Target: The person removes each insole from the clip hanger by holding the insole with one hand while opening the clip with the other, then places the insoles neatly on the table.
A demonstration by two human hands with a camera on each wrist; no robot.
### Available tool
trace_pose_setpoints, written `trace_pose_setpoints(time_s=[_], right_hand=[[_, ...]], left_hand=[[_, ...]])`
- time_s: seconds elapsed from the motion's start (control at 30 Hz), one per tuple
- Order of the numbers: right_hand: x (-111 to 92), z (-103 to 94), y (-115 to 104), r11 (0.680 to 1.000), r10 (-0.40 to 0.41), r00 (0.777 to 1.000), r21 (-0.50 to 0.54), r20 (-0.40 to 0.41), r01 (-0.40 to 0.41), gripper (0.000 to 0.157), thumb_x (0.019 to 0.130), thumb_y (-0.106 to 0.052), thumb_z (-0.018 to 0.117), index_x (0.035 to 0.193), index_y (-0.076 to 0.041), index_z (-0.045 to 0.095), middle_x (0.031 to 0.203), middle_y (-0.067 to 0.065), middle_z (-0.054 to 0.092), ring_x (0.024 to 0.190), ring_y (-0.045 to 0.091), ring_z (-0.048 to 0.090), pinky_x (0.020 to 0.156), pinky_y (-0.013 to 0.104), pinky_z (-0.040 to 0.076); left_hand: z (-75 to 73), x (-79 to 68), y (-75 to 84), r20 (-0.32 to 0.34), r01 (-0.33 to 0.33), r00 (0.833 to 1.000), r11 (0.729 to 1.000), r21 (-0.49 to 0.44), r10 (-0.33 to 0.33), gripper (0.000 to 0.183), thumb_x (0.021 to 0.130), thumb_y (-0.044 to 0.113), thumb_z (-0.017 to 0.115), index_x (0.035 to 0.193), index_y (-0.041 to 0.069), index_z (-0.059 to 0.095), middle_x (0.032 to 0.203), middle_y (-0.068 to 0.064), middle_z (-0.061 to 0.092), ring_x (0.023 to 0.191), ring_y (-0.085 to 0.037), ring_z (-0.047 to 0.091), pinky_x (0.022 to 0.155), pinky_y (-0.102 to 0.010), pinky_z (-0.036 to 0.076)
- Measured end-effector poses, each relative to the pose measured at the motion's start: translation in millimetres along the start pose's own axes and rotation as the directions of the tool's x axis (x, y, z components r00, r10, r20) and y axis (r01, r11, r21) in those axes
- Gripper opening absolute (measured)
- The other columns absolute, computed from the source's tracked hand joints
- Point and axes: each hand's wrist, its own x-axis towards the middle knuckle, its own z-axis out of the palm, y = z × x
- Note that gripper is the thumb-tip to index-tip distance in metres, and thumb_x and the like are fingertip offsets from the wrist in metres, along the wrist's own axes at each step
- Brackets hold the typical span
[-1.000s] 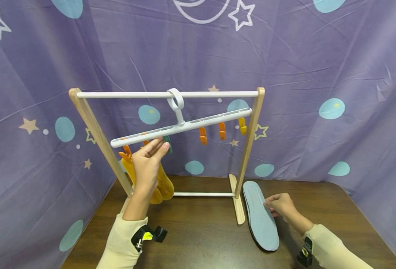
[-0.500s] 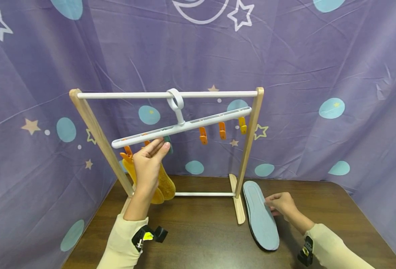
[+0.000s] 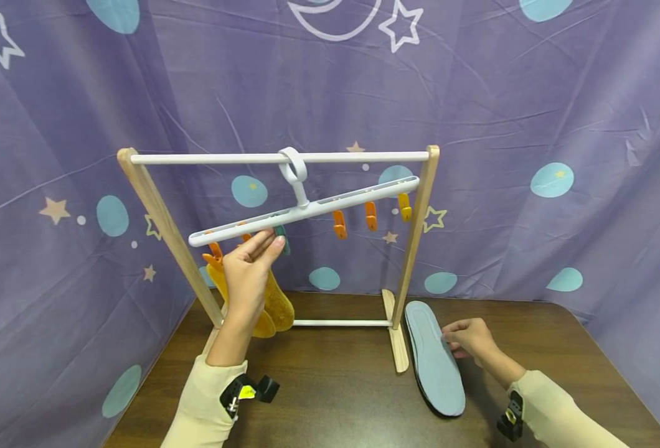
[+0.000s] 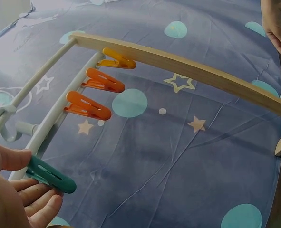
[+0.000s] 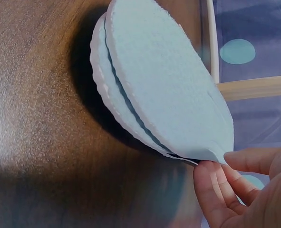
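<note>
A white clip hanger [image 3: 307, 213] hangs tilted from the rack's top bar, its left end lower. My left hand [image 3: 247, 270] is just under its left half. In the left wrist view, thumb and fingers pinch a green clothespin [image 4: 51, 175] on the hanger. Yellow-brown insoles [image 3: 276, 305] hang from orange clothespins behind the left hand, which partly hides them. On the right, my right hand [image 3: 469, 341] pinches the side edge of the upper of two stacked pale blue-grey insoles [image 3: 435, 367]. In the right wrist view, the insoles [image 5: 164, 80] are slightly apart along one edge.
The wooden rack [image 3: 416, 236] stands on the brown table [image 3: 330, 392], with one foot [image 3: 397, 348] close to the pale insoles. Orange clothespins [image 3: 371, 216] and a yellow clothespin [image 3: 405, 207] hang on the hanger's right half. A purple patterned curtain [image 3: 487, 124] surrounds the table.
The hanger's left end and my left hand have shifted slightly right, and the hanging yellow-brown insoles have swung a little right. My right hand and the pale insoles have barely moved.
</note>
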Motion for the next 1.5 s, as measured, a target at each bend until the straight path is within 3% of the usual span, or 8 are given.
trace_pose_setpoints(time_s=[0.53,0.77,0.87,1.0,1.13,1.27,1.37,1.5], right_hand=[[-2,-5.2,-13,0.999,-0.044,0.999,0.025,0.013,0.044,0.023,0.089,0.001,0.070,0.106,0.016,0.069,0.075,0.008,0.075,0.062,0.013,0.069,0.060,0.035,0.062],[-7,-8.4,-33,0.996,-0.066,0.998,0.069,0.012,0.065,0.025,0.090,0.001,0.071,0.110,0.015,0.068,0.080,0.010,0.076,0.066,0.015,0.071,0.061,0.033,0.062],[-11,-10.3,-45,0.990,-0.121,0.993,0.078,0.011,0.120,0.027,0.091,0.000,0.070,0.112,0.017,0.067,0.083,0.011,0.077,0.067,0.014,0.072,0.062,0.032,0.063],[-18,-10.5,-62,0.973,-0.216,0.976,0.076,-0.003,0.216,0.030,0.093,-0.003,0.070,0.115,0.016,0.066,0.090,0.013,0.079,0.069,0.009,0.072,0.066,0.031,0.064],[-27,-8.6,-79,0.951,-0.306,0.952,0.035,-0.026,0.307,0.031,0.096,-0.009,0.070,0.118,0.012,0.068,0.101,0.018,0.078,0.072,0.003,0.072,0.069,0.028,0.063],[-38,-4.0,-98,0.931,-0.363,0.931,0.018,-0.046,0.364,0.031,0.096,-0.012,0.070,0.119,0.010,0.069,0.104,0.021,0.077,0.074,0.001,0.071,0.068,0.023,0.062],[-44,0.9,-111,0.912,-0.405,0.913,0.041,-0.053,0.408,0.031,0.095,-0.012,0.072,0.118,0.010,0.069,0.102,0.021,0.077,0.073,0.001,0.071,0.068,0.021,0.061],[-47,9.8,-124,0.891,-0.447,0.893,0.068,-0.052,0.450,0.031,0.095,-0.013,0.073,0.116,0.009,0.070,0.101,0.021,0.077,0.076,0.002,0.071,0.069,0.023,0.062]], left_hand=[[-6.6,-1.4,0.5,0.022,-0.047,0.999,0.997,0.068,0.046,0.033,0.089,-0.004,0.073,0.121,-0.012,0.068,0.121,-0.032,0.066,0.091,0.003,0.072,0.085,-0.016,0.058],[-9.2,-3.2,-0.3,0.001,-0.088,0.996,0.985,0.151,0.089,0.029,0.089,0.000,0.076,0.116,-0.010,0.071,0.115,-0.031,0.070,0.085,0.004,0.072,0.081,-0.014,0.058],[-11.7,-4.6,-0.2,-0.014,-0.111,0.993,0.978,0.174,0.116,0.028,0.089,0.000,0.076,0.114,-0.010,0.072,0.111,-0.031,0.071,0.082,0.006,0.071,0.078,-0.013,0.058],[-16.5,-7.4,0.3,-0.044,-0.158,0.984,0.967,0.201,0.170,0.023,0.089,0.002,0.077,0.109,-0.010,0.075,0.103,-0.028,0.074,0.077,0.006,0.071,0.074,-0.012,0.058],[-23.0,-8.7,2.0,-0.083,-0.197,0.972,0.957,0.211,0.219,0.019,0.089,0.007,0.078,0.102,-0.007,0.078,0.088,-0.004,0.079,0.073,0.003,0.071,0.070,-0.012,0.058],[-29.8,-8.4,3.7,-0.119,-0.224,0.960,0.950,0.219,0.254,0.017,0.089,0.010,0.080,0.096,-0.005,0.079,0.078,0.017,0.074,0.070,0.001,0.070,0.068,-0.012,0.057],[-33.9,-8.4,4.7,-0.140,-0.234,0.952,0.942,0.241,0.272,0.016,0.088,0.012,0.080,0.094,-0.003,0.080,0.076,0.015,0.074,0.067,0.001,0.069,0.065,-0.012,0.056],[-37.3,-9.3,4.7,-0.161,-0.234,0.944,0.929,0.286,0.288,0.016,0.087,0.013,0.082,0.094,-0.001,0.080,0.080,0.000,0.078,0.065,0.001,0.067,0.062,-0.011,0.054]])
